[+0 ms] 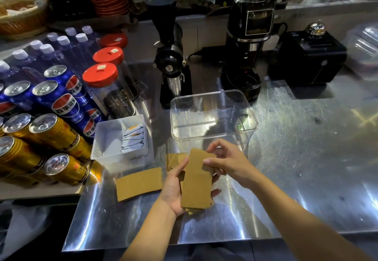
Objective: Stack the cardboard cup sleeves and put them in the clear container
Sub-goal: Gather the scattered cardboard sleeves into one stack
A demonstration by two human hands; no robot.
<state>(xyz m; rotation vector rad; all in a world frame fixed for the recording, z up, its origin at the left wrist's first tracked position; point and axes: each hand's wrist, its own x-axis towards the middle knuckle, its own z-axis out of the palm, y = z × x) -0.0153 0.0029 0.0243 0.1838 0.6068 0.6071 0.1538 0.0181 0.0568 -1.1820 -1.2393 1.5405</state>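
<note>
Holding a small stack of sleeves [197,181] low in the middle of the frame, your left hand [173,189] cradles it from below, thumb along the left edge and fingertips peeking out on the right. Your right hand [227,163] pinches the top sleeve near its upper right corner, thumb on the face, fingers curled behind. Both hands are closed on the cardboard, neither is free.

1 more sleeve [140,184] lies flat on the metal counter [296,158] to the left of your hands, and another piece [176,159] shows just above your left thumb, partly hidden, so you cannot tell whether it is 1 sleeve or several. The clear container [213,115] stands empty just above your hands, mouth open toward you.

These sleeves look light, thin and fairly stiff, but they will likely crease if squeezed across the middle. Flat cardboard faces probably slide on each other, so a loose stack could fan out. Grip the stack by its long edges, square the ends, then pick the loose sleeve by lifting 1 short end off the slick counter.
</note>
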